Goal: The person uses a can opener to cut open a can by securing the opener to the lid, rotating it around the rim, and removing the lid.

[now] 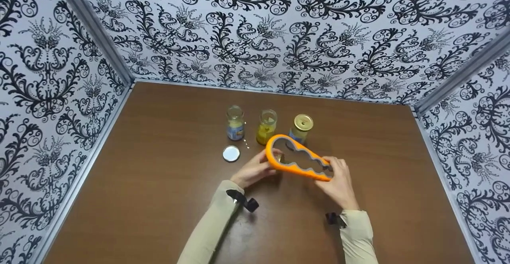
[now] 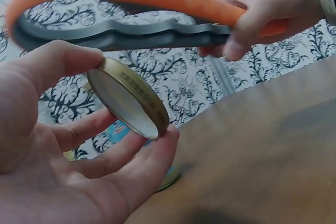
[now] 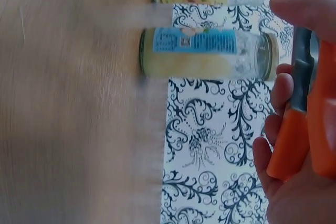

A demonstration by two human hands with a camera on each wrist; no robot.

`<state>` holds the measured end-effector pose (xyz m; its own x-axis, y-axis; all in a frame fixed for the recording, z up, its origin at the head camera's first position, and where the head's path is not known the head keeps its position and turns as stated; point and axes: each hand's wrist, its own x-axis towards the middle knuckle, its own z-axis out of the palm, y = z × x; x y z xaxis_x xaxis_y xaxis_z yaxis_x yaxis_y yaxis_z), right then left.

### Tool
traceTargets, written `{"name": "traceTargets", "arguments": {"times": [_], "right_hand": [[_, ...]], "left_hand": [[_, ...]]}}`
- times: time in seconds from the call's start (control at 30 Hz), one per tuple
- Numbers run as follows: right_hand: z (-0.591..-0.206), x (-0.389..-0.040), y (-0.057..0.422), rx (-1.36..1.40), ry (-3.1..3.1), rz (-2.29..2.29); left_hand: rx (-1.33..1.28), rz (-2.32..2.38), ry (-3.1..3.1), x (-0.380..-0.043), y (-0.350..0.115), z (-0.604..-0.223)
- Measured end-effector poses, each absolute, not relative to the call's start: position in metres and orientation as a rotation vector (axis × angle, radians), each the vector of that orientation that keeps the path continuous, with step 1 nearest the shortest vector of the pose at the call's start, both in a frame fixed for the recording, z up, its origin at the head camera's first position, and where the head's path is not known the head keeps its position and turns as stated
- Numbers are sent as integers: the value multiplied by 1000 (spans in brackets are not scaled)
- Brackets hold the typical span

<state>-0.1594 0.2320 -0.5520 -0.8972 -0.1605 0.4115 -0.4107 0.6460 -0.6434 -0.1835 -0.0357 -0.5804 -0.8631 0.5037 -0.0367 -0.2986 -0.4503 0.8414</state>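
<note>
My left hand (image 1: 254, 171) pinches a gold metal jar lid (image 2: 140, 92) between thumb and fingertips, tilted so its white inside shows in the left wrist view. My right hand (image 1: 339, 182) grips the narrow handle end of an orange jar opener (image 1: 299, 171) with a grey wavy inner edge. The opener is raised above the table, its wide rounded loop pointing left and overlapping the left fingertips in the head view. Behind it stands a closed jar (image 1: 301, 132) with a gold lid and a blue label (image 3: 194, 40).
Two open glass jars stand further left: one with yellow contents (image 1: 266, 130), one with a blue label (image 1: 236, 126). A round lid (image 1: 231, 153), white side up, lies before the left jar, near small pale spots. Patterned walls (image 1: 255, 37) enclose the brown table (image 1: 159, 156).
</note>
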Motion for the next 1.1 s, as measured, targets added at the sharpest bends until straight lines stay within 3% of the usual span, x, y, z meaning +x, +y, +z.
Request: {"name": "traceTargets", "arguments": {"times": [0.43, 1.1], "right_hand": [[-552, -159, 264, 340, -2547, 1080], [-560, -153, 267, 263, -2580, 1110]], "left_hand": [[351, 2126, 1579, -194, -54, -581], [457, 1623, 2314, -223, -62, -570]]}}
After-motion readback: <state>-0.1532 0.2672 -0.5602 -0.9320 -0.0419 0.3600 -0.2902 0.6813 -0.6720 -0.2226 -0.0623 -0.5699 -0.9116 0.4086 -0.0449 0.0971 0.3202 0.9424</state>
